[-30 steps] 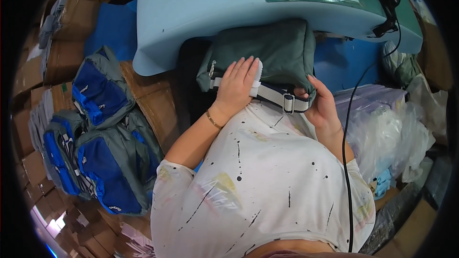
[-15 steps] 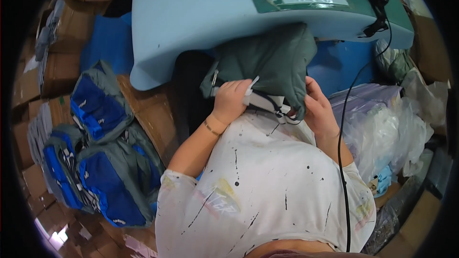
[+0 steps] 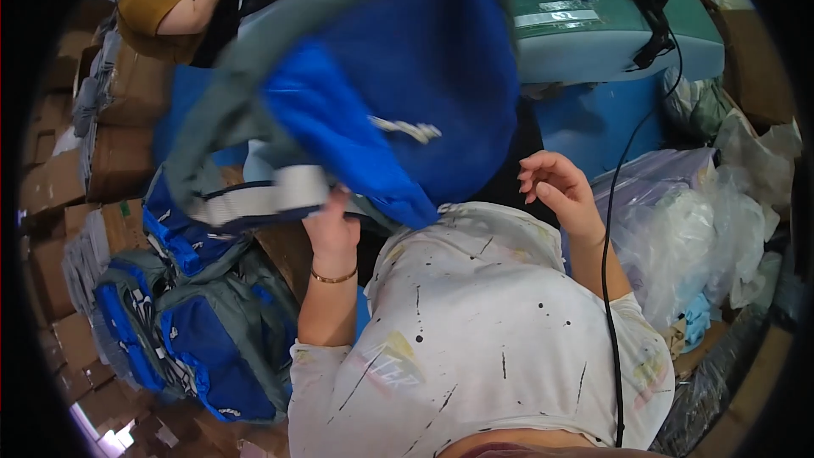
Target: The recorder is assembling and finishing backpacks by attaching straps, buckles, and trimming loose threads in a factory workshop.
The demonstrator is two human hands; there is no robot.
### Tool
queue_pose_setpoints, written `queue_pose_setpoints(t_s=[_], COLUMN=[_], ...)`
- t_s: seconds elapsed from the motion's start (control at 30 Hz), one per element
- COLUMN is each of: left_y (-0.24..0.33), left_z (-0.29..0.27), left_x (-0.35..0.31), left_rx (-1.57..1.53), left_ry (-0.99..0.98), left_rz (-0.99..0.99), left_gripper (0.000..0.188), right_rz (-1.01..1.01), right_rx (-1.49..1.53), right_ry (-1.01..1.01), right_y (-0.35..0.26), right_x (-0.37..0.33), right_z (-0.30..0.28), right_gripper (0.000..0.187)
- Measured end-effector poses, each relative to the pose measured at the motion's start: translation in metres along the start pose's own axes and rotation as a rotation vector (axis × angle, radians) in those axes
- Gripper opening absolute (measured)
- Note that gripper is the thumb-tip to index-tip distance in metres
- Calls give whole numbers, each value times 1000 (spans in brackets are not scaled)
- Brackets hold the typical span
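Observation:
A blue and grey-green backpack (image 3: 449,59) hangs in front of me, tilted and partly blurred by motion. My left hand (image 3: 331,225) is closed on its lower left edge, beside a wide white strap (image 3: 301,187). What exactly the fingers pinch is partly hidden by the bag. My right hand (image 3: 560,191) is raised to the right of the bag, apart from it, fingers loosely curled and spread with nothing in them.
Several similar blue and grey bags (image 3: 229,339) are piled at my left. Ahead stands a table (image 3: 610,68) with a pen and black straps. Plastic-wrapped goods (image 3: 670,229) lie at right. A black cable (image 3: 604,288) runs past my right arm. A person (image 3: 165,4) is at the far left.
The bag has been swung up and leftward, and its blue side now shows. My right hand has let go of it. My left hand has moved left and down with the bag.

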State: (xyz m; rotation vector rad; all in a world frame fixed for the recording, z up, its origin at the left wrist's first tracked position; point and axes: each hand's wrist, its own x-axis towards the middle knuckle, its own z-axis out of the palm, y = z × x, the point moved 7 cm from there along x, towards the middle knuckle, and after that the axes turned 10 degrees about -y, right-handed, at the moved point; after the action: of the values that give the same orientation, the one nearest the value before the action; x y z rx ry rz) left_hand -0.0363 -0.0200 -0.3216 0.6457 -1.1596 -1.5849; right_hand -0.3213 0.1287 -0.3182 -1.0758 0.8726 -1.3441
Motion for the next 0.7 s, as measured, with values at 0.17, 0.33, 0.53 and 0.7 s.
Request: queue_pose_setpoints(t_s=[0.17,0.33,0.53,0.7], left_y=[-23,-67,-58,-42], left_z=[-19,-25,-13,-4], left_x=[16,13,11,13], left_rx=[-428,-463,-526,-626], left_ry=[216,302,203,141], left_rz=[-170,-354,-323,-289], left_gripper=[44,37,37,40], right_rz=[225,384,261,180], right_rx=[-23,25,128,312], right_ry=[167,121,77,26], right_y=[35,82,87,79], right_x=[9,16,34,57], right_z=[-12,-11,6,12], right_gripper=[25,27,49,54])
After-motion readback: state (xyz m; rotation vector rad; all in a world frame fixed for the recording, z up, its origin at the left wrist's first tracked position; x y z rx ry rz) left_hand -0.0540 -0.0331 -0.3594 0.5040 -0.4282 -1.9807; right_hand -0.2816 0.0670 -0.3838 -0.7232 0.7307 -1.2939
